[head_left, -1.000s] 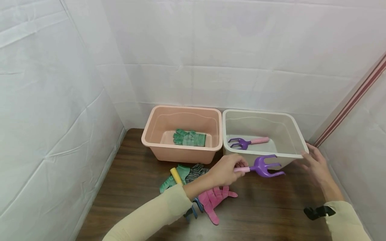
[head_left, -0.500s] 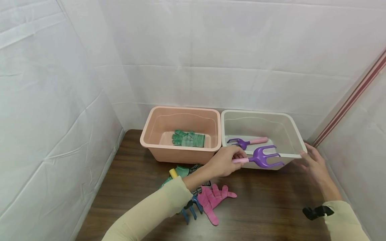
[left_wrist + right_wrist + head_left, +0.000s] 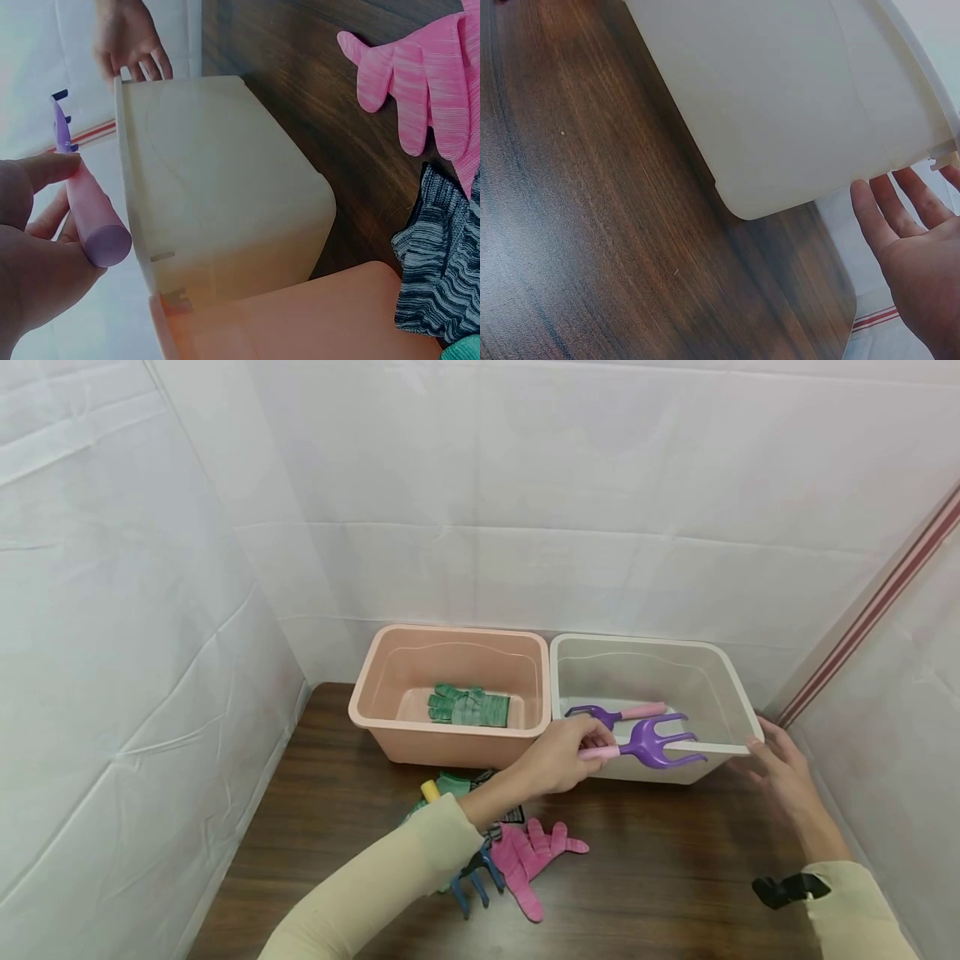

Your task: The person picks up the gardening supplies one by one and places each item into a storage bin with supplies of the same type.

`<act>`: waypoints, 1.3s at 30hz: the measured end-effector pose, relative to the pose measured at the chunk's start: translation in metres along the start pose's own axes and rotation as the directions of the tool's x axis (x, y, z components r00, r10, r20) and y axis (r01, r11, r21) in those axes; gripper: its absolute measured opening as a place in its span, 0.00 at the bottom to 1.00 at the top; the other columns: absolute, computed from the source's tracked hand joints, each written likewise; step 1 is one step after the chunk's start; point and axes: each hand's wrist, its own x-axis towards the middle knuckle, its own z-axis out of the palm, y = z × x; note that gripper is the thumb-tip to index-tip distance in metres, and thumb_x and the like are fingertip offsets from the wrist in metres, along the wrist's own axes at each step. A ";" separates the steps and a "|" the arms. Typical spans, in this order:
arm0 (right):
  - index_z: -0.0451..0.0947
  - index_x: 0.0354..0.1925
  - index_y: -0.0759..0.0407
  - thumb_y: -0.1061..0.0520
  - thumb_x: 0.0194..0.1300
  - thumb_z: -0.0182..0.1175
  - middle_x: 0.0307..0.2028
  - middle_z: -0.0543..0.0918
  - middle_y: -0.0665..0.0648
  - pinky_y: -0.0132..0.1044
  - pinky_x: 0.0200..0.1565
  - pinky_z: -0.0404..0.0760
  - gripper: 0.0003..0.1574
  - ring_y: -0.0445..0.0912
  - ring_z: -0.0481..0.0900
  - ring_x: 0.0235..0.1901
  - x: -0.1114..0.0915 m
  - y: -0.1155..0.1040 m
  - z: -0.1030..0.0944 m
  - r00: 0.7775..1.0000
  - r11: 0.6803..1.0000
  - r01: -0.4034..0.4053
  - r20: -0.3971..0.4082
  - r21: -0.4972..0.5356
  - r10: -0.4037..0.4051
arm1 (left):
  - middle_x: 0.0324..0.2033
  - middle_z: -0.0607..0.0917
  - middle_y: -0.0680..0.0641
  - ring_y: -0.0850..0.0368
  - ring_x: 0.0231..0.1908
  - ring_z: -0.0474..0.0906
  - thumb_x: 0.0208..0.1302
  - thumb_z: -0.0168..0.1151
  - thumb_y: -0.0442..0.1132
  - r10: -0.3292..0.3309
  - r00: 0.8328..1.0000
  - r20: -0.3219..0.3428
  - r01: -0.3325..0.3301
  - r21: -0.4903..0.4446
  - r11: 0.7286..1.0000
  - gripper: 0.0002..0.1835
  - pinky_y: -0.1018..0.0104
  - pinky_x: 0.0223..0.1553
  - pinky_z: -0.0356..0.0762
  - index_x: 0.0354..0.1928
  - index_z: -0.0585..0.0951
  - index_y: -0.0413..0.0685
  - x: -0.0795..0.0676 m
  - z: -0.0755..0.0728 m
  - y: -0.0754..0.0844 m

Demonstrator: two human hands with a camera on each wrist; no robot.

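My left hand [image 3: 564,756] grips a purple three-pronged hand cultivator [image 3: 647,745] by its pink handle [image 3: 90,202]. Its prongs point right and overlap the front rim of the off-white plastic bin [image 3: 645,768] in the head view. A second purple cultivator [image 3: 603,714] with a pink handle lies inside that bin. At the bin's front right corner, my right hand [image 3: 783,777] holds the edge, thumb at the rim and fingers against the outer end wall [image 3: 810,135].
To the left stands a peach bin [image 3: 450,745] with a green glove [image 3: 471,706] inside. In front lie a pink glove [image 3: 525,860], a striped black-and-grey glove [image 3: 435,255], a blue pronged tool [image 3: 472,881] and a yellow handle [image 3: 430,791]. White sheeting [image 3: 480,485] surrounds the wooden table [image 3: 637,885].
My left hand has moved up and away from me with the cultivator, from in front of the off-white bin to its front rim. The right hand stays at the corner.
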 end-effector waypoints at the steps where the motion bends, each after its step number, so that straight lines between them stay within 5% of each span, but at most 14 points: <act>1: 0.59 0.81 0.59 0.62 0.83 0.54 0.63 0.77 0.49 0.38 0.52 0.87 0.34 0.37 0.84 0.54 0.000 0.000 0.000 1.000 1.000 0.000 -0.002 0.003 0.000 | 0.40 0.85 0.54 0.67 0.38 0.78 0.69 0.72 0.34 0.001 1.000 -0.004 -0.001 -0.010 1.000 0.10 0.79 0.43 0.76 0.50 0.87 0.46 0.001 0.000 0.000; 10: 0.58 0.82 0.58 0.60 0.82 0.56 0.63 0.76 0.47 0.37 0.51 0.87 0.37 0.37 0.81 0.57 -0.001 -0.003 0.001 0.999 0.998 -0.024 -0.036 -0.055 0.022 | 0.39 0.86 0.53 0.68 0.37 0.80 0.70 0.72 0.34 0.043 0.998 -0.039 -0.044 -0.038 0.998 0.08 0.79 0.43 0.77 0.48 0.87 0.45 0.016 0.001 -0.003; 20: 0.59 0.81 0.58 0.63 0.82 0.55 0.62 0.79 0.48 0.39 0.51 0.87 0.35 0.38 0.83 0.57 -0.001 -0.002 0.001 1.000 1.000 -0.004 -0.011 0.004 0.004 | 0.40 0.86 0.53 0.66 0.39 0.81 0.70 0.72 0.35 0.022 0.997 -0.075 -0.025 -0.040 0.999 0.12 0.80 0.43 0.77 0.53 0.88 0.45 0.030 0.004 -0.008; 29: 0.60 0.81 0.58 0.64 0.82 0.54 0.61 0.79 0.47 0.39 0.51 0.87 0.35 0.37 0.84 0.55 -0.001 0.000 -0.001 1.000 1.000 0.005 0.000 0.016 -0.005 | 0.39 0.85 0.54 0.64 0.38 0.80 0.72 0.70 0.36 0.072 0.989 -0.126 -0.080 -0.060 0.995 0.10 0.80 0.41 0.77 0.52 0.87 0.46 0.049 0.004 -0.011; 39: 0.61 0.80 0.58 0.65 0.83 0.53 0.60 0.81 0.48 0.41 0.52 0.87 0.33 0.39 0.84 0.54 0.000 -0.001 -0.001 1.000 0.999 -0.008 0.005 0.045 0.008 | 0.40 0.86 0.56 0.66 0.42 0.79 0.74 0.70 0.40 0.044 0.994 -0.105 -0.055 -0.109 0.993 0.09 0.78 0.44 0.76 0.52 0.87 0.48 0.069 0.004 -0.011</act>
